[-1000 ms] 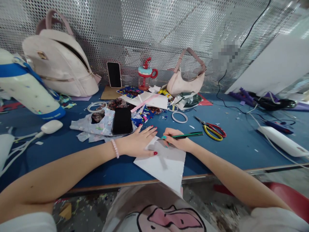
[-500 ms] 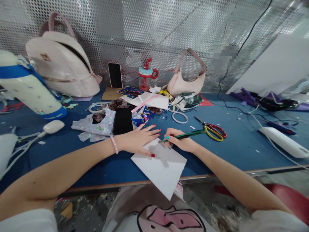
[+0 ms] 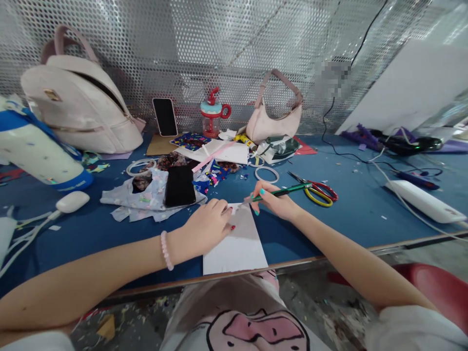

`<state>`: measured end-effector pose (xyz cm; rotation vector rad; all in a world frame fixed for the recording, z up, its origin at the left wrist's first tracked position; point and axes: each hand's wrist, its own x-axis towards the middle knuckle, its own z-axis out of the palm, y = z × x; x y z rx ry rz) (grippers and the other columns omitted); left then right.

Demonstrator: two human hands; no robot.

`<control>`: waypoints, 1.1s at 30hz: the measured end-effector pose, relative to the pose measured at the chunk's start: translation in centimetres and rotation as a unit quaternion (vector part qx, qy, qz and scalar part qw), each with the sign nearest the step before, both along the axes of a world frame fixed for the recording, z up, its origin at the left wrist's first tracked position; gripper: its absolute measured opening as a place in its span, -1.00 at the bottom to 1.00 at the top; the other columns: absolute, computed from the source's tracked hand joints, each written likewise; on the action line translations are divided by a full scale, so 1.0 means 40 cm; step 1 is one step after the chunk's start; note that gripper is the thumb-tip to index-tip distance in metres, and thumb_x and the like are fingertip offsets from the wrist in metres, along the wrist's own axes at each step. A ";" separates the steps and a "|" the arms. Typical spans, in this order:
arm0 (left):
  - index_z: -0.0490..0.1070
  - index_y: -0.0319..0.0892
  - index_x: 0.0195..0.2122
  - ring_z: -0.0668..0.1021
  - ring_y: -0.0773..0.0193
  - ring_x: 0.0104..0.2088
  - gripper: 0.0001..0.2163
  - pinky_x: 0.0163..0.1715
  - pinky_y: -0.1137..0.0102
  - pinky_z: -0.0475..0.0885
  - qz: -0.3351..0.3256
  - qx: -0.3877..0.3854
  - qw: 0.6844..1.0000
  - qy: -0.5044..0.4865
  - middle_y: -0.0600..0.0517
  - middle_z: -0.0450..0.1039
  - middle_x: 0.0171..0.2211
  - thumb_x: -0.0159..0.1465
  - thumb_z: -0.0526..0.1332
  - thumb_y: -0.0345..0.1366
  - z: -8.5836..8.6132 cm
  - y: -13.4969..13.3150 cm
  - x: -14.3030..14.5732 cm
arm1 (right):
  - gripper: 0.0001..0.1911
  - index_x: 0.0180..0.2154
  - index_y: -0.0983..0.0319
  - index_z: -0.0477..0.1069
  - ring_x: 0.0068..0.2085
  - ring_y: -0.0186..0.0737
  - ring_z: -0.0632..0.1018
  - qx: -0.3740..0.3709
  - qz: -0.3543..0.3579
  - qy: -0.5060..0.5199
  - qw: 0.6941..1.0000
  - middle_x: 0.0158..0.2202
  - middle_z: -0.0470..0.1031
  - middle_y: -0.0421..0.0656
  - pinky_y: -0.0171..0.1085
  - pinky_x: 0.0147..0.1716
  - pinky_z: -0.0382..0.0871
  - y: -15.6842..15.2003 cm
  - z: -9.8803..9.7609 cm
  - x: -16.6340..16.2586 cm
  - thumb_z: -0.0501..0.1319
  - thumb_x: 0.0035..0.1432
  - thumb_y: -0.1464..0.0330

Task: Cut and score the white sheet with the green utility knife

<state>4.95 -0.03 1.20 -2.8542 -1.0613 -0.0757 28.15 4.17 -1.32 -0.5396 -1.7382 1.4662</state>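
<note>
A white sheet of paper (image 3: 237,248) lies at the table's front edge. My left hand (image 3: 208,224), with a beaded bracelet at the wrist, rests on its left side with bent fingers, holding the paper near the top edge. My right hand (image 3: 276,202) grips a slim green-and-black craft knife (image 3: 280,192). Its pale tip points left, close to my left fingertips at the paper's top edge. Whether the tip touches the paper I cannot tell. Scissors (image 3: 318,192) with red and yellow handles lie just right of my right hand.
Patterned fabric pieces (image 3: 146,195), a black rectangular piece (image 3: 180,186) and a white ring (image 3: 266,174) lie beyond my hands. A bottle (image 3: 40,151), backpack (image 3: 84,107), phone (image 3: 165,117), cup (image 3: 211,117) and handbag (image 3: 274,122) stand farther back. A white power strip (image 3: 426,201) is at right.
The paper has turned, its edges now roughly square to the table. My left hand has gone from spread flat to bent fingers and moved nearer me. The knife stays in my right hand.
</note>
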 end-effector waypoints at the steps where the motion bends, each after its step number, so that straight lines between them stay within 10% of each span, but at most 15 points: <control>1: 0.40 -0.34 -0.05 0.43 0.02 -0.05 -0.73 -0.10 0.18 0.40 0.006 -0.009 1.000 -0.016 -0.22 0.37 -0.08 0.35 0.12 -0.25 0.000 -0.012 0.002 | -0.67 -0.35 0.22 0.25 -0.51 -0.36 0.46 0.011 -0.024 -0.002 1.000 -0.57 0.43 -0.30 -0.30 -0.38 0.33 0.006 -0.002 -0.001 0.12 0.27 0.08; 6: 0.30 -0.41 0.12 0.34 -0.16 0.11 -0.28 0.08 0.08 0.29 -0.097 -0.040 0.994 -0.041 -0.33 0.28 0.12 0.18 0.18 0.17 -0.005 -0.082 0.008 | -0.61 -0.33 0.21 0.24 -0.40 -0.29 0.56 0.004 -0.085 -0.036 0.996 -0.48 0.54 -0.20 -0.22 -0.27 0.44 0.019 0.000 -0.008 0.15 0.20 0.01; 14: 0.24 -0.27 0.18 0.26 -0.06 0.21 -0.33 0.19 0.15 0.12 -0.219 -0.050 0.974 -0.008 -0.22 0.21 0.22 0.21 0.18 0.13 0.023 -0.010 -0.019 | -0.57 -0.29 0.23 0.24 -0.44 -0.31 0.58 -0.083 -0.075 -0.092 0.989 -0.42 0.57 -0.15 -0.28 -0.39 0.54 0.019 0.010 0.024 0.19 0.15 -0.02; 24: 0.36 -0.10 0.11 0.30 0.08 0.19 -0.67 0.16 0.19 0.19 -0.160 -0.051 0.986 0.003 -0.05 0.30 0.19 0.39 0.06 -0.13 0.032 0.172 -0.106 | -0.61 -0.29 0.26 0.24 -0.47 -0.26 0.57 -0.065 0.031 -0.121 0.990 -0.48 0.54 -0.12 -0.31 -0.51 0.49 0.005 0.038 0.063 0.14 0.22 0.03; 33: 0.01 -0.43 0.30 0.05 -0.02 0.34 -0.34 0.28 0.17 0.02 -0.026 -0.073 0.997 -0.008 -0.30 -0.06 0.33 0.37 -0.04 0.03 -0.026 0.090 -0.044 | -0.62 -0.37 0.29 0.33 -0.63 -0.45 0.34 0.001 0.086 -0.109 0.990 -0.63 0.36 -0.28 -0.44 -0.65 0.21 -0.009 0.026 0.036 0.22 0.17 0.08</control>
